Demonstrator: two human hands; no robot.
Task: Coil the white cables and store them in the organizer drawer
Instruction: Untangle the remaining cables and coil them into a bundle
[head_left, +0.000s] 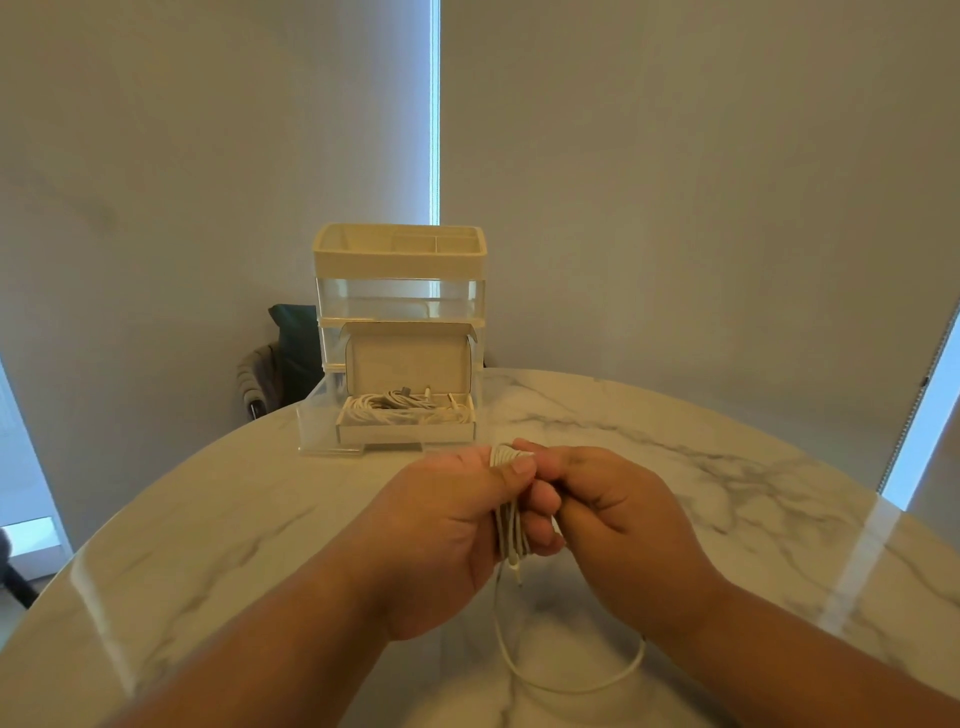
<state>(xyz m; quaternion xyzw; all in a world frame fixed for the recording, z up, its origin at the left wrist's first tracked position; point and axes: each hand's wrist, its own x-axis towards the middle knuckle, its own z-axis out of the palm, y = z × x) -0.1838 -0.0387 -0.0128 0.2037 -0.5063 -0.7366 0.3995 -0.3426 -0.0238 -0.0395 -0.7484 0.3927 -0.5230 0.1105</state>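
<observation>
Round marble bench (727, 467), pale blinds (208, 156) behind; left hand (447, 530) and right hand (623, 519) both grip coiled white cable (511, 525) at centre frame.

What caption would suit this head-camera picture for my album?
The left hand and right hand coil a white cable over a marble table; the organizer's open drawer behind holds more cables.

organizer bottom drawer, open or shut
Open. The bottom drawer sticks out in front of the organizer, a box of cables showing inside.
</observation>
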